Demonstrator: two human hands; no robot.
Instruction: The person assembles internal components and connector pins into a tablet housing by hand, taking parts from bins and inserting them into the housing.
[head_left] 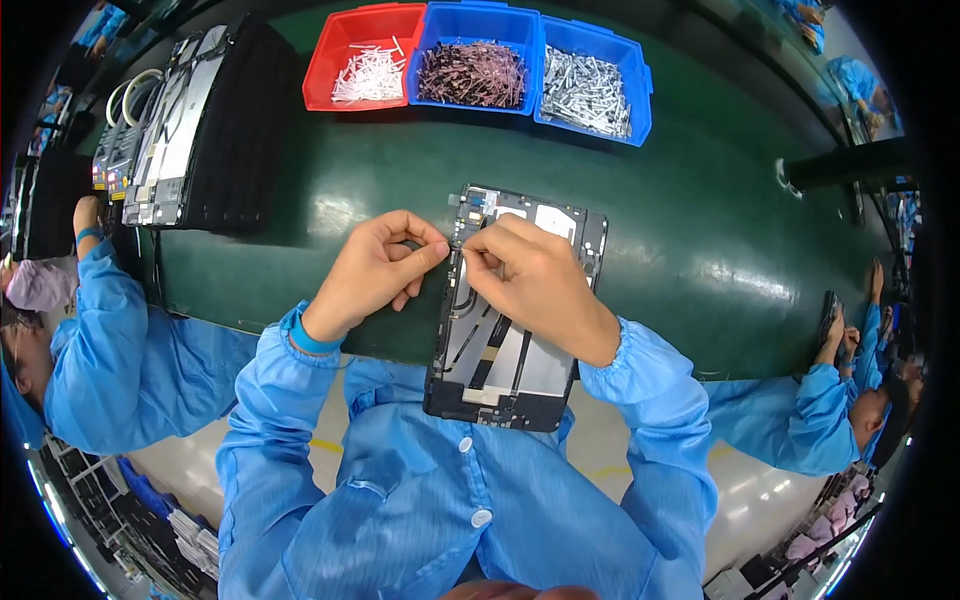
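An opened tablet (532, 365) lies in front of me at the table's front edge, its lower end reaching past that edge. Its inside shows a black frame, silver panels, black flat cables and a small blue part near the top. My left hand (375, 265) is closed in a pinch just outside the tablet's upper left edge. Over the tablet, my right hand (535, 275) pinches at that same edge, its fingertips close to the left ones. Whatever sits between the fingers of either hand is too small to make out. The right hand covers part of the tablet's middle.
At the back stand a red bin (312, 85) of white strips, a blue bin (432, 22) of dark brownish pieces and another blue bin (640, 118) of silvery pieces. Upright tablets (190, 120) stand in a black rack (245, 150) at left. Co-workers sit on both sides.
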